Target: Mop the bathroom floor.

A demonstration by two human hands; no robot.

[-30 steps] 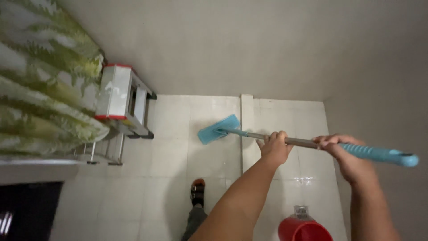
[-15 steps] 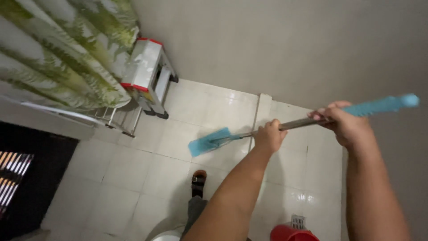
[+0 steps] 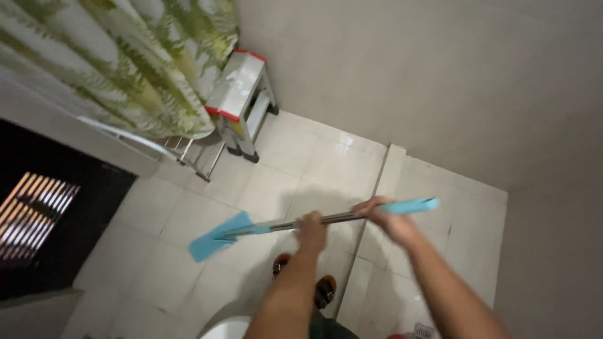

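Gripping a mop [image 3: 301,225] with both hands, the person holds its metal shaft in the left hand [image 3: 312,231] and its blue grip in the right hand [image 3: 388,220]. Its blue head lies on the white tiled floor [image 3: 188,207], near a folded step stool [image 3: 242,100] beside a leaf-patterned curtain [image 3: 125,69].

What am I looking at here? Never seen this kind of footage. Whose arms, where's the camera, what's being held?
No machine here: a person wears one camera on the head, and it looks down at their own bare arms. This is the single view.

Both hands grip a long mop with a metal shaft and light blue handle end. The left hand holds the shaft near its middle; the right hand holds it where the blue grip begins. The flat light blue mop head is down at the glossy white tiled floor.

Around it: a small silver step stool with red trim by the grey wall, a green leaf-patterned curtain, and the person's sandalled feet below.
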